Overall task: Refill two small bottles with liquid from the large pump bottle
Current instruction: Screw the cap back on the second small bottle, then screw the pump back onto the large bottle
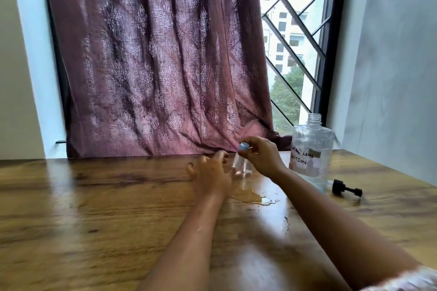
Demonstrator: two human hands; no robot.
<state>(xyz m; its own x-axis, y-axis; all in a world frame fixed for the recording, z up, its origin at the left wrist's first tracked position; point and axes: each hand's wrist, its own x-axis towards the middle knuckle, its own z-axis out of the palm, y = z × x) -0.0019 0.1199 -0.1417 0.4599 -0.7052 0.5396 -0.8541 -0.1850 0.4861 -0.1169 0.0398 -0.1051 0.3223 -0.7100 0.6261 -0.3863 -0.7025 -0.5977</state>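
While the right hand [261,158] is pinching a blue cap [243,147] between thumb and fingers just above the small bottle [240,165], the left hand [210,173] is hovering beside that bottle with its fingers spread and loose, holding nothing. Whether they are touching the plastic is too blurred to tell. The small bottle is standing upright on the worktop [94,196] between the two hands, and a second clear one may be standing right against it, though I cannot separate them. It is looking light, thin-walled and easy to tip, so a steadying hold around its lower body is probably serving better than one near the neck while the cap is going on. The large bottle [312,142] is standing open-necked to the right, near the window. It is likely heavier and wanting a grip around its broad middle. Its black pump head [346,190] is lying on its side just beside it. A puddle [255,198] is lying on the glossy wooden surface just in front of the small bottle, so plastic and fingers are likely getting slippery. Behind, a patterned maroon curtain [153,66] is covering most of a window with a diagonal grille [295,42], and pale walls are closing in both sides.
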